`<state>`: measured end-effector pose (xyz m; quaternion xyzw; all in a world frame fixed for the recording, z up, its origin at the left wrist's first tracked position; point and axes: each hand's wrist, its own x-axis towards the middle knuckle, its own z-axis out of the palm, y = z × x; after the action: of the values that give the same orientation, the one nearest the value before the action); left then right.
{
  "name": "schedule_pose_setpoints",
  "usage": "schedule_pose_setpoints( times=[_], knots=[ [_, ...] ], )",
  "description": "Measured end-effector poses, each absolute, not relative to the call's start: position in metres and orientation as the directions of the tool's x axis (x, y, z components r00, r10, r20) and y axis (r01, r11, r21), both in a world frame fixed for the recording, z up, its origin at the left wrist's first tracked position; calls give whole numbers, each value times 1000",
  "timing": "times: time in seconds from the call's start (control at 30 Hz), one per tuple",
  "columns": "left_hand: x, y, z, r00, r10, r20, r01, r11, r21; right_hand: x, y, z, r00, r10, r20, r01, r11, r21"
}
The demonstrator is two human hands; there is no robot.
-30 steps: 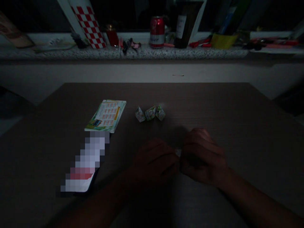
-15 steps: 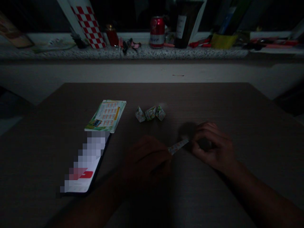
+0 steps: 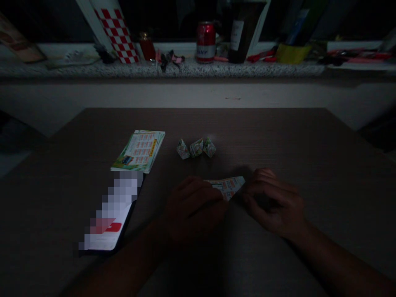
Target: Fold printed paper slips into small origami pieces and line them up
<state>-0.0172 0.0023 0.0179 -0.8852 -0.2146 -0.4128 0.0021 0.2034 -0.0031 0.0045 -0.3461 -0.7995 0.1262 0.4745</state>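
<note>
We held the paper (image 3: 229,187) in our left hand (image 3: 196,208), knuckles up, its forearm lying toward eight o'clock; the paper stuck out toward two o'clock. Our right hand (image 3: 275,202) stood apart, forearm toward four o'clock, its fingers curled beside the paper's tip; whether they touched it, we could not tell.

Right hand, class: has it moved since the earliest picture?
Yes: the right hand has shifted slightly rightward, farther from the stack of cards.
</note>
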Motion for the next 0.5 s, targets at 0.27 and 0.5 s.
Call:
schedule_pose_setpoints(
  times=[0.27, 0.5],
  knots=[
    [-17, 3, 17, 578, 358, 733, 373, -915, 153, 203, -4, 4, -289, 656, 697, 458, 734, -502],
    [-14, 1, 23, 596, 390, 702, 368, -909, 193, 200, -7, 8, -374, 591, 715, 478, 784, -397]
  ],
)
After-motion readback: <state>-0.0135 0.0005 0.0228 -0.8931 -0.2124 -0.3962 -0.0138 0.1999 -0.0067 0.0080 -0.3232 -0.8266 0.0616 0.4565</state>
